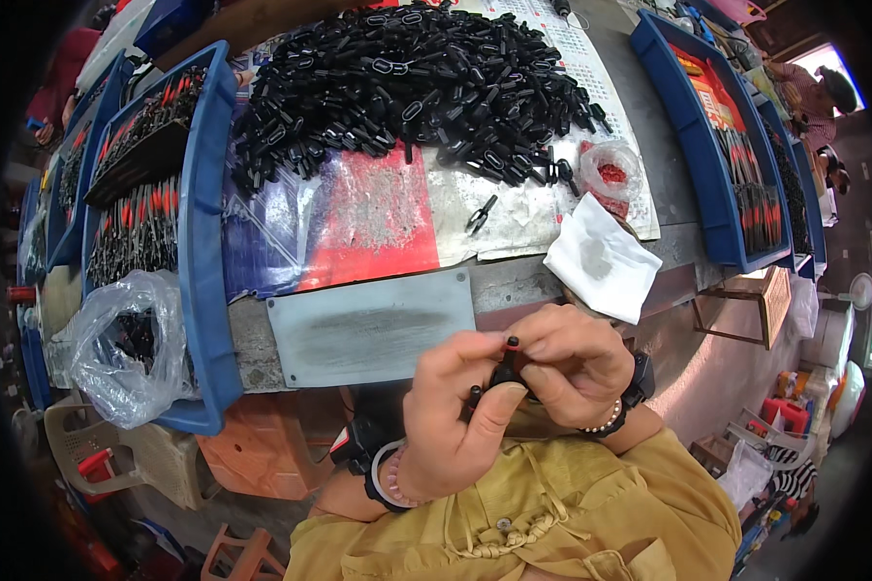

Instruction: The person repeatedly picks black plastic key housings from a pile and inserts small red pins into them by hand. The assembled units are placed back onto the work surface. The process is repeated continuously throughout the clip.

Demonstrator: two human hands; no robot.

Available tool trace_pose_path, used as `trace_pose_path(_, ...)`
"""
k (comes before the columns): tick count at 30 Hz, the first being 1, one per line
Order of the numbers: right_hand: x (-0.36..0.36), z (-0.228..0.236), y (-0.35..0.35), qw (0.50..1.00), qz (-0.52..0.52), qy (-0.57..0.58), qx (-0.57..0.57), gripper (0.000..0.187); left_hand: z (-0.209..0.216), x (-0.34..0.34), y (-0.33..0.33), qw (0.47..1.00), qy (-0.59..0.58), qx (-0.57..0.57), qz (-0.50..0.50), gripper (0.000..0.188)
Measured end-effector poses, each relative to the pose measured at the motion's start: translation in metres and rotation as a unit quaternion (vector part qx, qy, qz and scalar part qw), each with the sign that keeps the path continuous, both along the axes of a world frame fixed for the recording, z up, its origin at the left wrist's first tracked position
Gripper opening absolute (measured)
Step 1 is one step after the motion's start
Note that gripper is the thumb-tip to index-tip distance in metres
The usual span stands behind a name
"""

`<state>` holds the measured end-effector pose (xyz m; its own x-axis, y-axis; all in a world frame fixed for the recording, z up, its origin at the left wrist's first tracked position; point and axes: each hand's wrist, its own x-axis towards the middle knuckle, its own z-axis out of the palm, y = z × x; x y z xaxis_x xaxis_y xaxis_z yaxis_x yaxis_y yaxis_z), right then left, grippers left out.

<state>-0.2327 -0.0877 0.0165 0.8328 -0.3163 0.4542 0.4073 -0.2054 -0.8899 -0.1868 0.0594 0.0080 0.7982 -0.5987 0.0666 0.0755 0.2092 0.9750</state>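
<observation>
Fingers of both hands meet on one small black plastic part (507, 372), and we see it held in front of the chest, just below the near edge of the workbench. The left hand (452, 412) closes round it from below, thumb pressed up against its underside, while the right hand (574, 358) pinches it from above with curled fingers. A short prong of the part, tipped with red, sticks up between the fingertips.

Just beyond the fingers lies a grey metal plate (370, 327) on the bench edge. To the right of the fingers, near them, we find a white cloth (601, 259), and past it a small clear bag of red bits (610, 174). Farther out from the fingers a single loose black forked piece (481, 215) rests on the printed sheet, and well beyond that spreads a large heap of black parts (417, 87). Off to the left of the fingers stands a blue tray (203, 242) with a clear plastic bag (126, 344) at its near end.
</observation>
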Motion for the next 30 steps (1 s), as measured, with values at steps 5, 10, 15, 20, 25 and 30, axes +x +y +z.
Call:
trace_pose_path(5, -0.002, 0.000, 0.001, 0.998, -0.043, 0.014, -0.054, 0.025, 0.000, 0.002, -0.001, 1.000, 0.020, -0.001, 0.000, 0.034)
trace_pose_path(10, -0.006, 0.003, 0.000, 0.995, -0.021, 0.025, -0.099, 0.026, 0.001, 0.002, 0.000, 0.999, 0.023, -0.024, 0.001, 0.033)
trace_pose_path(15, -0.009, 0.003, 0.003, 0.999, -0.028, 0.009, -0.016, 0.027, 0.004, 0.003, 0.001, 0.999, -0.036, -0.017, -0.012, 0.034)
trace_pose_path(20, -0.009, 0.001, -0.001, 0.999, -0.025, 0.009, -0.035, 0.027, 0.004, 0.001, -0.001, 0.999, -0.025, -0.020, -0.007, 0.033)
trace_pose_path(25, -0.008, 0.001, -0.003, 0.998, -0.014, 0.008, -0.063, 0.015, 0.001, 0.000, 0.004, 1.000, 0.001, 0.006, -0.019, 0.029)
trace_pose_path(30, -0.010, 0.001, -0.009, 0.998, 0.012, 0.036, -0.042, 0.009, 0.000, 0.000, 0.002, 0.998, 0.057, 0.007, -0.040, 0.028)
